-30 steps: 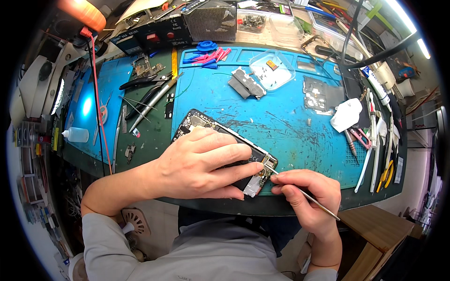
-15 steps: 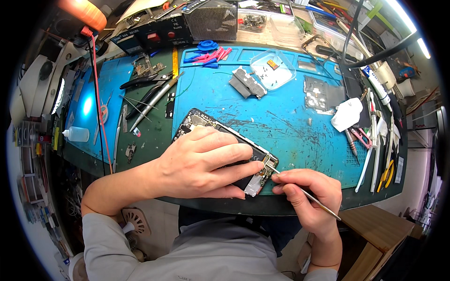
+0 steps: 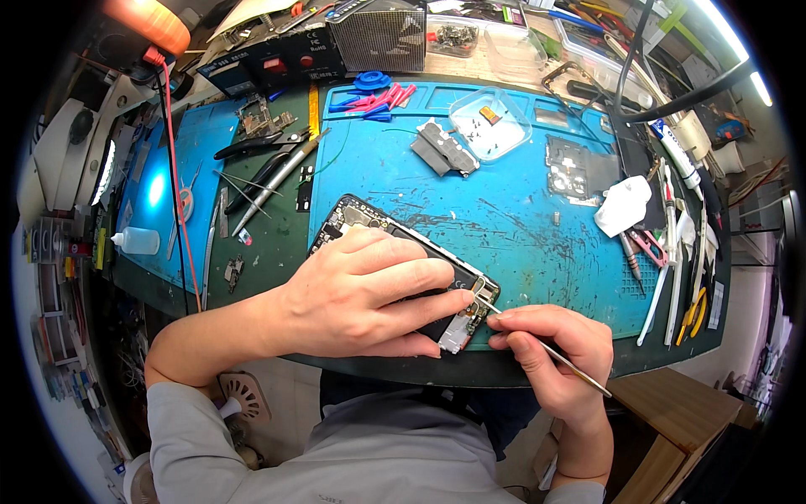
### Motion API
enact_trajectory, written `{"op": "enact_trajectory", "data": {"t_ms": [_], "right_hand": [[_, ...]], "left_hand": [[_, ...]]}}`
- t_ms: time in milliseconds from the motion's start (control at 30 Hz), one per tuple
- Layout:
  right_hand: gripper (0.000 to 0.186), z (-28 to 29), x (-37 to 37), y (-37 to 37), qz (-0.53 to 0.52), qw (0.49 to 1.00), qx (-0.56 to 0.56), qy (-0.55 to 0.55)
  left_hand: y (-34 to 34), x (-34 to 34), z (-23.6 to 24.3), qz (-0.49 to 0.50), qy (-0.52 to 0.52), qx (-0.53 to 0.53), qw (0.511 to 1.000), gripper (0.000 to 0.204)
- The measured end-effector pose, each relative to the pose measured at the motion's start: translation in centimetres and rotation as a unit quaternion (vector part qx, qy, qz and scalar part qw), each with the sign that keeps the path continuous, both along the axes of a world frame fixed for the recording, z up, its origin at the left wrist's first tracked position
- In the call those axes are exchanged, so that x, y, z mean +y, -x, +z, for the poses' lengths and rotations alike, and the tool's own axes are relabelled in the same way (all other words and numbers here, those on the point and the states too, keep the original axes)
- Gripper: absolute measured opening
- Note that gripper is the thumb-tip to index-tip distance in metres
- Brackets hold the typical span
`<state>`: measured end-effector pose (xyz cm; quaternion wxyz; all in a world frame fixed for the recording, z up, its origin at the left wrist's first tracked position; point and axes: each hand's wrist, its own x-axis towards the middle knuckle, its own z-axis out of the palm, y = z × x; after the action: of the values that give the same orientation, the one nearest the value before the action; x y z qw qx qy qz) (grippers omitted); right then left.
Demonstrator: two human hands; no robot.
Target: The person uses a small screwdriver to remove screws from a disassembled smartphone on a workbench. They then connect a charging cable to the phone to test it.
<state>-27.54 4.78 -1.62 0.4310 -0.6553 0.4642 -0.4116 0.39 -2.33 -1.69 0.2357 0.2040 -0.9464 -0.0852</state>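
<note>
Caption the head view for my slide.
Left hand on an opened phone, right hand holding a thin tool, blue mat beneath.

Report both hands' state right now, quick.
Left hand: open, laid over the opened smartphone; whether it also grips the edge can't be told.
Right hand: closed, holding a slim metal hand tool.

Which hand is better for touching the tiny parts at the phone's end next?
Probably the right hand: it holds the thin metal tool, pointing at that end of the opened phone. The left hand lies across the phone, seemingly steadying it.
</note>
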Motion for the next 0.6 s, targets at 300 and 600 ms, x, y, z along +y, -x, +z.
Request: {"op": "enact_trajectory", "data": {"t_ms": [300,600], "right_hand": [[0.015,0.08,0.03,0.01,0.000,1.000,-0.003,-0.004],[0.016,0.33,0.16,0.19,-0.013,0.999,-0.012,-0.033]], "left_hand": [[-0.07,-0.13,0.11,-0.007,-0.014,-0.003,1.000,0.057],[-0.08,0.00,0.11,0.000,-0.020,-0.022,1.000,0.061]]}}
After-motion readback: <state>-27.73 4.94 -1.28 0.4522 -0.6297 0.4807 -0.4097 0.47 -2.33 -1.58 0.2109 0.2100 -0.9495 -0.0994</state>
